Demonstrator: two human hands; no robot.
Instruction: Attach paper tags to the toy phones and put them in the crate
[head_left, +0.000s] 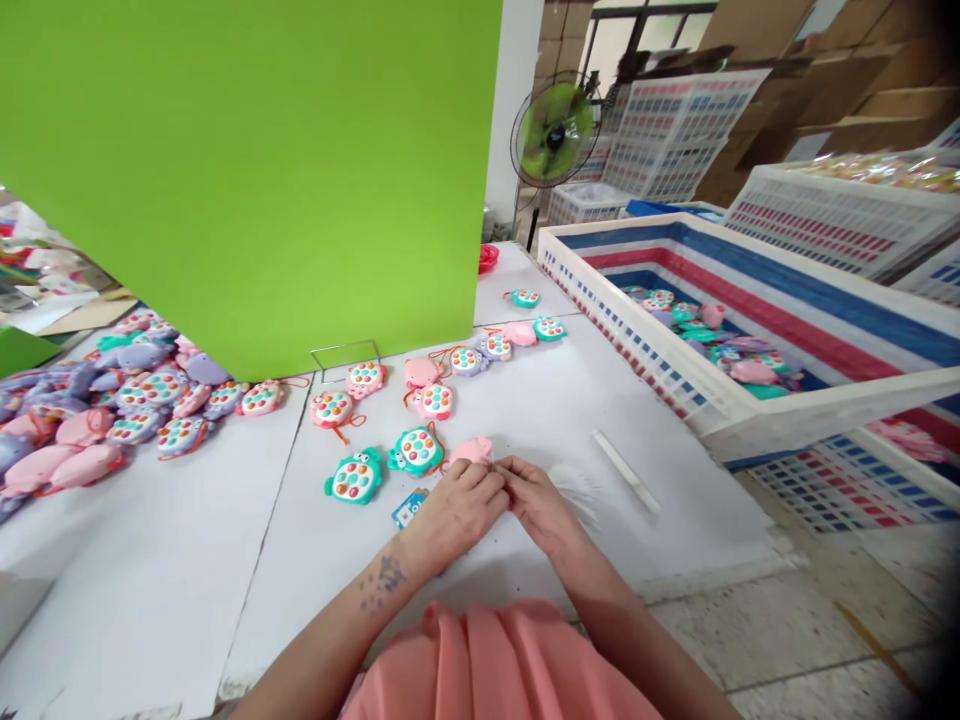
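My left hand (457, 510) and my right hand (536, 500) meet over the white table (525, 410), fingers curled together. Between their fingertips sits a small pink animal-shaped toy (472, 450), gripped by both hands. Thin clear plastic (577, 485) lies by my right hand. Just left of my hands are two green turtle-shaped bubble toys (354, 478) (416, 450) and a small blue-and-white card (409, 508).
More pink, purple and green toys are scattered toward the back, with a big heap (97, 410) at the left. A green panel (255, 170) blocks the far side. A white crate (720, 400) with toys stands at the right. A white strip (626, 470) lies nearby.
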